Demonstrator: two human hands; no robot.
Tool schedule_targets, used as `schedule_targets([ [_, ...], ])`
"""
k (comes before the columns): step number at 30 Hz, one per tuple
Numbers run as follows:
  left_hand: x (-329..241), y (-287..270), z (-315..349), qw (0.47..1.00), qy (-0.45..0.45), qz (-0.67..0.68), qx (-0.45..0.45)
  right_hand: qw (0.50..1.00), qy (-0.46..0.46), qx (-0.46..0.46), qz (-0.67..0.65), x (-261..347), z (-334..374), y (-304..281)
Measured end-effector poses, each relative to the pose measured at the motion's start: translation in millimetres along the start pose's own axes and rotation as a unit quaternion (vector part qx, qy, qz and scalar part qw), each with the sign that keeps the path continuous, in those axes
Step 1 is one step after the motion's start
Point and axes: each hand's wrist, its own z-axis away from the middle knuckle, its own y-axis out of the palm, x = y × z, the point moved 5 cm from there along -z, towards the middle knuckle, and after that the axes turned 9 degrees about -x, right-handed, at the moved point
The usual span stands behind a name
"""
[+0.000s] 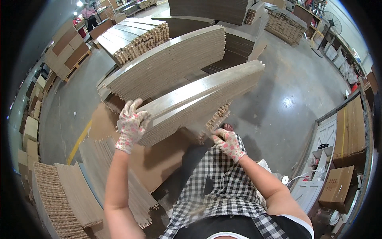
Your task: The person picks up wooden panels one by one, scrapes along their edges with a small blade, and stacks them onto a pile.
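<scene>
My left hand [133, 125], in a white glove with pink flowers, is closed round the left end of a long grey-brown board [187, 92]. This board tops a stack of similar boards [199, 113] in front of me, and a narrow gap separates it from the one beneath. My right hand [229, 145], in a matching glove, hovers by my checked apron [199, 187] with its fingers curled. Whatever it may hold is too small or blurred to tell. Just beyond that hand, a row of notched wooden ends [218, 117] sticks out below the stack.
Another tall board stack [171, 59] stands behind, with a strapped-looking pile of boards [133, 38] farther left. More boards [65, 195] lie at lower left. A cardboard sheet [167, 159] lies under the near stack. On the right are a metal-framed rack [318, 131], a carton [338, 187] and a fan [331, 23].
</scene>
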Motion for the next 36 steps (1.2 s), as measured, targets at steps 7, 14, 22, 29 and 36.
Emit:
schedule_targets([
  [7, -7.6, 19.8, 3.4, 0.978, -0.15, 0.074, 0.127, 0.957, -0.239, -0.11, 0.12, 99.7, -96.6, 23.7],
  [14, -17.6, 19.8, 10.1, 0.976, -0.178, 0.07, 0.105, 0.888, -0.326, -0.047, 0.322, 75.9, -145.1, 26.6],
  [22, -24.8, 21.5, -6.6, 0.972, -0.195, 0.084, 0.099, 0.949, -0.206, -0.142, 0.192, -44.0, -248.6, -140.7],
  [29, -21.5, 22.7, -0.9, 0.972, -0.194, 0.092, 0.092, 0.869, -0.199, -0.225, 0.394, -35.4, -254.3, -197.3],
  [36, -24.8, 18.6, 0.6, 0.969, -0.209, 0.087, 0.094, 0.893, -0.195, -0.268, 0.305, -42.2, -258.0, -209.3],
])
